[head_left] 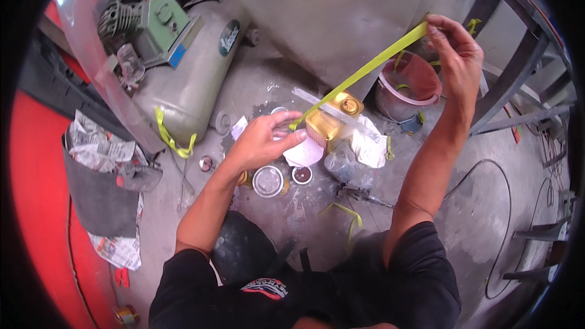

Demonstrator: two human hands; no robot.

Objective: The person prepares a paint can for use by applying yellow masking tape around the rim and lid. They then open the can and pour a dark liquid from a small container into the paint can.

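Note:
A long yellow-green strip of masking tape (368, 68) stretches on a slant between my two hands. My right hand (456, 55), raised at the upper right, pinches its far end. At the lower left end, my left hand (263, 141) has its thumb and fingers closed on the tape. Below the strip stand a gold metal can (332, 127) with a round cap and a clear ruler-like strip (311, 99) lying across it. Near my left hand are a round tin with a pale lid (268, 181) and a small cup of dark brown stuff (301, 175).
A green air compressor with a grey tank (189, 91) stands at the left. A reddish bucket (407, 88) sits behind my right forearm. Newspaper (103, 143) covers part of a red panel (42, 207). A hose (509, 207) curves over the floor; tape scraps (348, 212) lie near my knees.

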